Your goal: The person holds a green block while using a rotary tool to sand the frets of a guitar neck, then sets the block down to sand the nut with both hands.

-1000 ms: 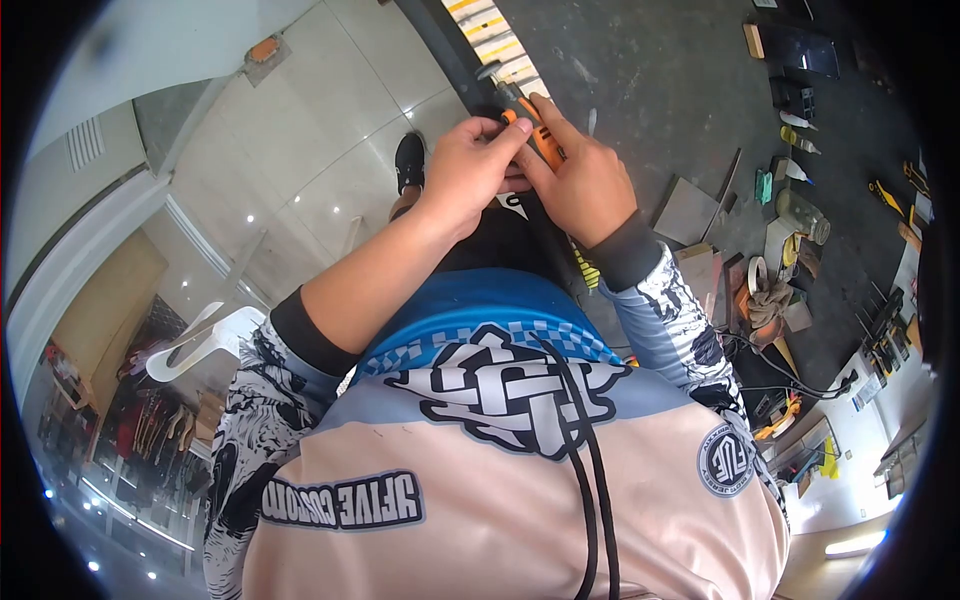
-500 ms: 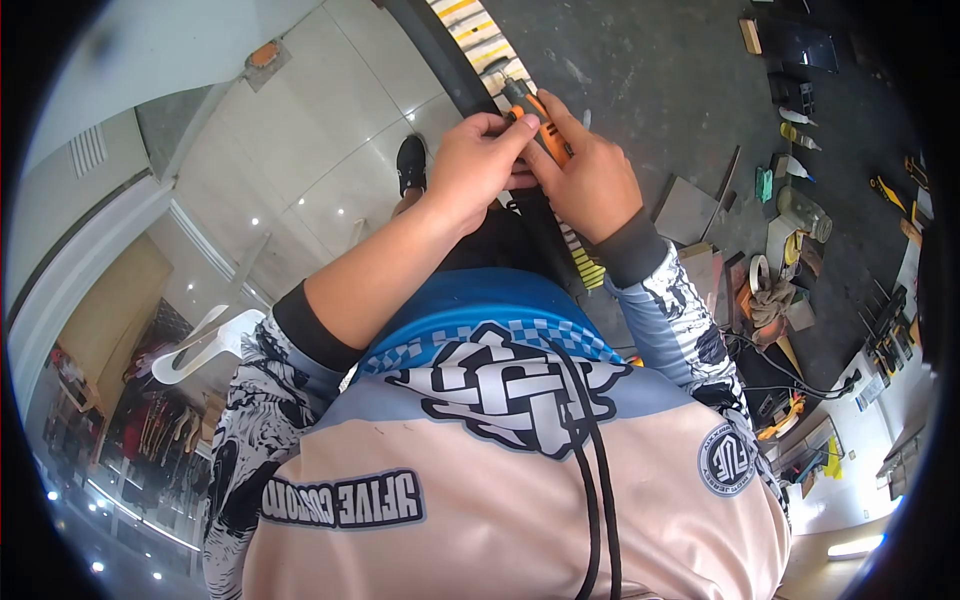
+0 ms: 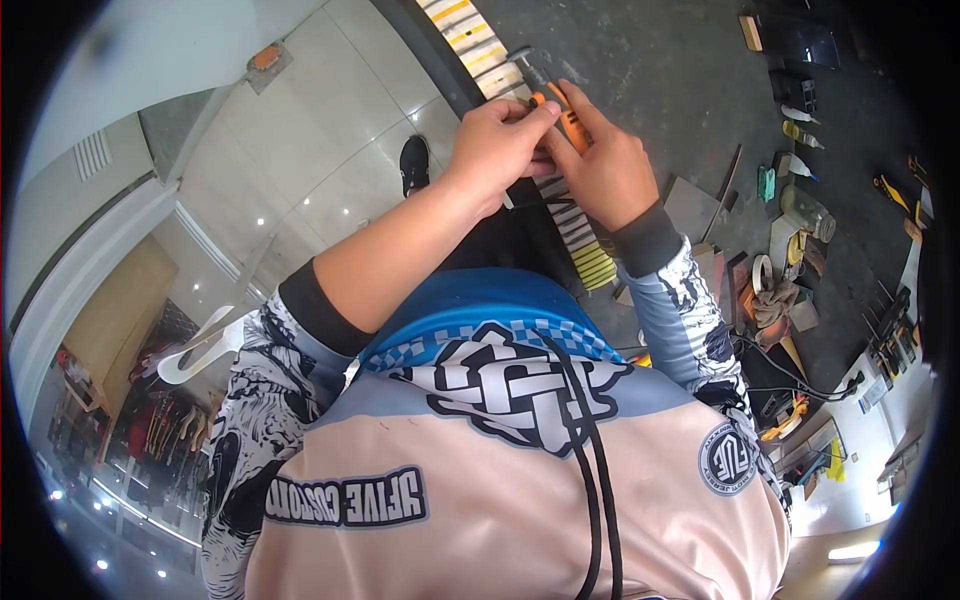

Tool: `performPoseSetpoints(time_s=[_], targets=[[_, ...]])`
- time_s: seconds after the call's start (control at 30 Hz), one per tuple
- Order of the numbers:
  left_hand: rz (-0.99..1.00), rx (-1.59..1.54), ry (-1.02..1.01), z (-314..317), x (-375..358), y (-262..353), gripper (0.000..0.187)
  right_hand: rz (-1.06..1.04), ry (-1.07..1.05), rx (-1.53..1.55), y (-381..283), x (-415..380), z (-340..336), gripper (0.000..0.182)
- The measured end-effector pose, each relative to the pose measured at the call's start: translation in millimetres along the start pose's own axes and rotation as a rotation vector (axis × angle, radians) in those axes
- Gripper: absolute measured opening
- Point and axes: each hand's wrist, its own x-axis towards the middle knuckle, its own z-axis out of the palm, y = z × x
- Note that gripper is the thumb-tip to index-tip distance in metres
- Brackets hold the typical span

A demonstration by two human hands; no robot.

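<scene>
My right hand (image 3: 608,165) is wrapped round an orange and black hand tool (image 3: 575,128) with a dark round head (image 3: 521,54) at its far end. Beside it my left hand (image 3: 508,143) is closed, thumb and finger pinched at a small orange part (image 3: 539,100) by the tool; what else it holds is hidden by the fingers. Under both hands runs a long strip (image 3: 475,45) with white, yellow and black bands, along the dark table edge. The tool's head is over the dark surface, just right of the strip.
The dark tabletop (image 3: 640,80) bears a grey plate (image 3: 685,208), small bottles (image 3: 803,168), a glass jar (image 3: 808,212), a cloth (image 3: 775,303) and black cables (image 3: 800,385) on the right. A white chair (image 3: 195,358) stands at the left on the tiled floor (image 3: 340,130).
Both hands and the tool have moved slightly right and up. The tool's head has shifted off the banded strip to the dark surface beside it.
</scene>
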Motion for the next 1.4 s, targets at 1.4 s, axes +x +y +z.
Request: performPoseSetpoints(time_s=[1.4], targets=[[-0.07,-0.047,0.054,-24.9,-37.2,-32.3,0.037,-0.047,-0.039,-0.055,-4.1,-37.4,29.3,0.058]])
